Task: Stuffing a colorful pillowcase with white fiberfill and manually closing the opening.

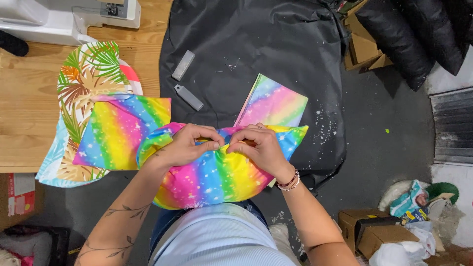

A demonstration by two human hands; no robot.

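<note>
Rainbow-striped stuffed pillow (217,175): your left hand (185,148) and right hand (261,148) pinch its top seam, fingers closed on fabric. Brown cardboard boxes (367,234) sit lower right.

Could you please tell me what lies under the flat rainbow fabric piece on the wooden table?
Under the flat rainbow piece lies a palm-leaf print fabric, spread on the wooden table. How far the leaf fabric continues beneath it is covered.

sewing workshop, sewing machine (69,17), fabric pieces (120,130)
</note>
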